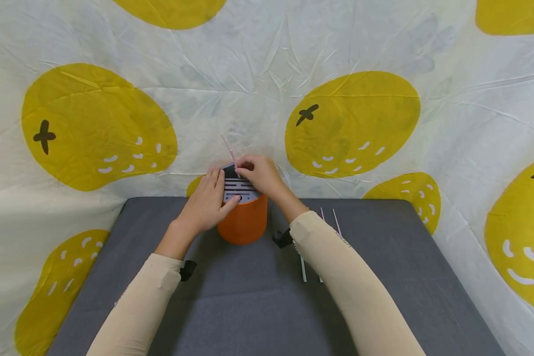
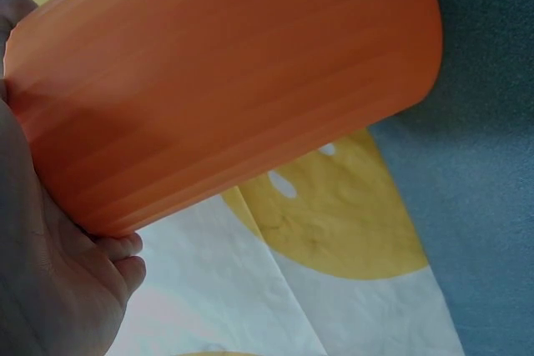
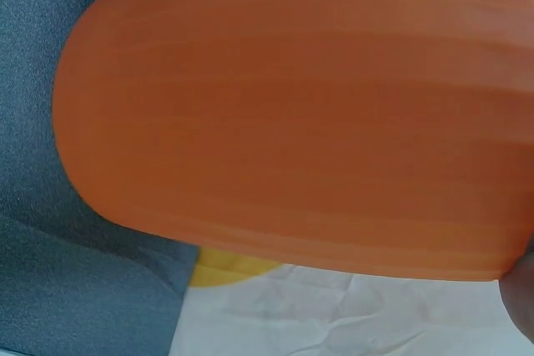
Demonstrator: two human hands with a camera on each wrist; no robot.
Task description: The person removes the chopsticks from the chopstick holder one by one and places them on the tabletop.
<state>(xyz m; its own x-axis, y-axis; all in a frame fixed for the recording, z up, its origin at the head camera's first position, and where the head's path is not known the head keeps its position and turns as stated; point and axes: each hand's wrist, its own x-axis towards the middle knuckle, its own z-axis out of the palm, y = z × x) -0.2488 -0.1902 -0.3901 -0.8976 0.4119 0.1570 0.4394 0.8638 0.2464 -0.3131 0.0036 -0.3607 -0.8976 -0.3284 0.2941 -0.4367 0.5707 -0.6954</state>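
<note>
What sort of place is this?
Perhaps a makeshift indoor work corner: a wrinkled, yellow-patterned cloth backdrop hangs behind a gray table, where an orange container stands.

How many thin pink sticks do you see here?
3. One pink stick is pinched in the right hand at the orange container; two others lie on the gray table, partly behind the right sleeve. That sleeve may hide more.

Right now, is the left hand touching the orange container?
Touching. The left wrist view shows the left hand lying against the orange container, with no gap between them.
</note>
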